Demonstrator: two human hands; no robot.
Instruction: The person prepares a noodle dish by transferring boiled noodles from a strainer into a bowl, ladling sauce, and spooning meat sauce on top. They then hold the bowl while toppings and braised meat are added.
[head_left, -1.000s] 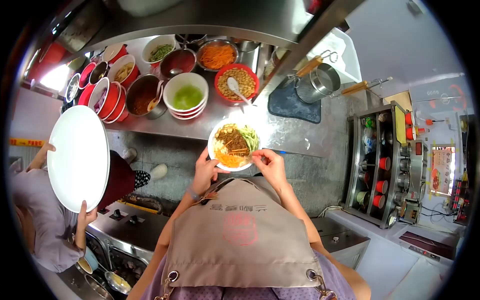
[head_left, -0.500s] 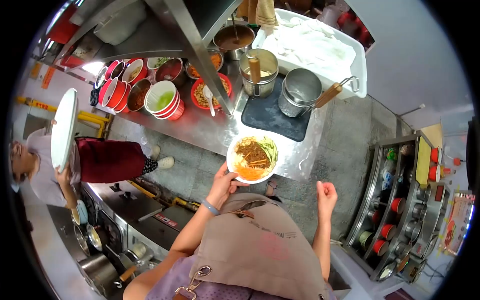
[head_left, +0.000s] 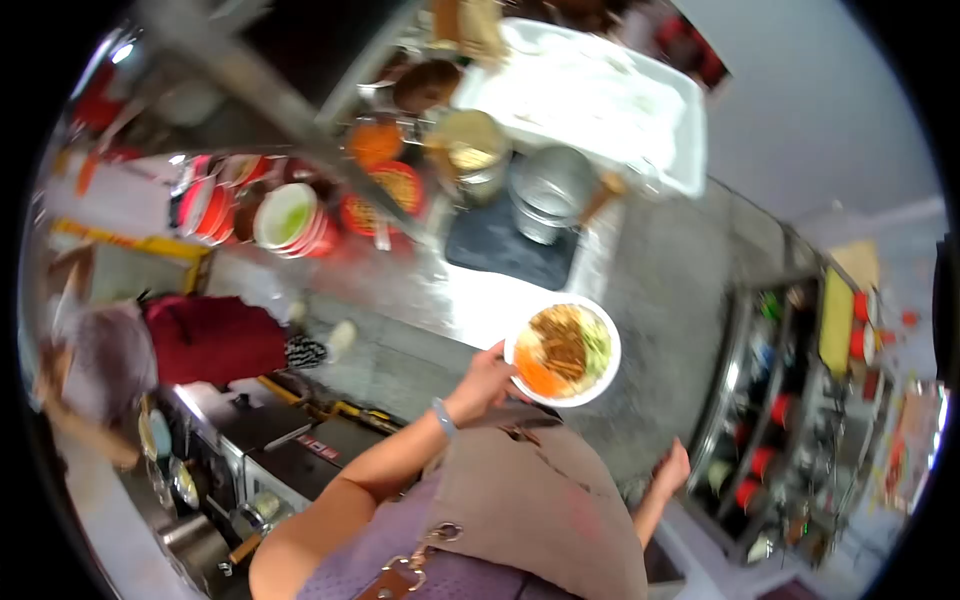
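Observation:
A white bowl (head_left: 563, 349) holds noodles topped with brown minced sauce, orange carrot shreds and green strips. My left hand (head_left: 487, 382) grips its lower left rim, with a band round the wrist. The bowl hangs just past the near edge of the steel counter (head_left: 480, 308). Away from the bowl, low on the right, is my right hand (head_left: 673, 465); its fingers are curled and blurred. On the counter beyond lies a dark mat (head_left: 510, 240) with a metal pot (head_left: 552, 190) on it.
Red tubs of ingredients and stacked bowls (head_left: 288, 218) line the counter's left. A white bin (head_left: 600, 95) stands behind the pots. At left, a co-worker in a red apron (head_left: 215, 338) stands near the stove. A shelf rack (head_left: 765, 400) is at right.
The view has turned right. The bowl, held in my left hand, has moved right and off the counter. My right hand let go of its rim and dropped away. The co-worker's white plate is out of sight.

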